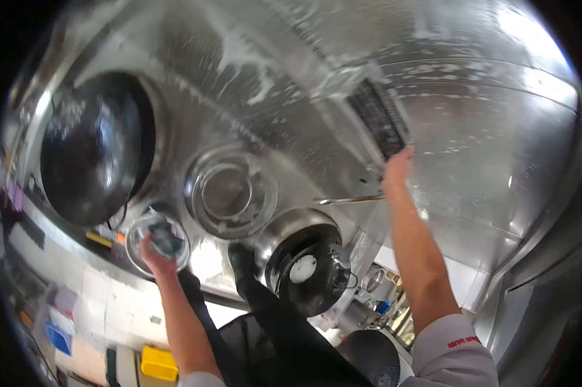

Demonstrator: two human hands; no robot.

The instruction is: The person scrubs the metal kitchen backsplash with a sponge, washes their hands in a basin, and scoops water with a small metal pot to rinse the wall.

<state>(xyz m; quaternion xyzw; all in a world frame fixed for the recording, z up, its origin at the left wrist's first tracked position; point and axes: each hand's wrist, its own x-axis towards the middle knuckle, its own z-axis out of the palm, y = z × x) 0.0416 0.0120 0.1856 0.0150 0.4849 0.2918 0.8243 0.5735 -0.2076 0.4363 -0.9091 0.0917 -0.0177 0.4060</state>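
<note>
My left hand point(161, 257) is closed on a dark green scouring pad point(170, 244) over a round metal bowl point(132, 240) with pale foam in it. Far to the right, my right hand point(399, 165) reaches up the steel surface with its fingers curled. It meets the near end of a dark, ribbed, rectangular piece point(372, 116) inside a paler frame. Blur hides whether that piece is loose or fixed, and what the fingers grip. A thin metal spout point(348, 200) sticks out left of my right wrist.
White suds streak the steel counter and wall point(252, 77). A large black wok point(94, 148) lies at left, beside a round burner well point(230, 190). A second wok point(320, 277) with a white round thing sits nearer me. A yellow bin point(159, 363) stands on the floor.
</note>
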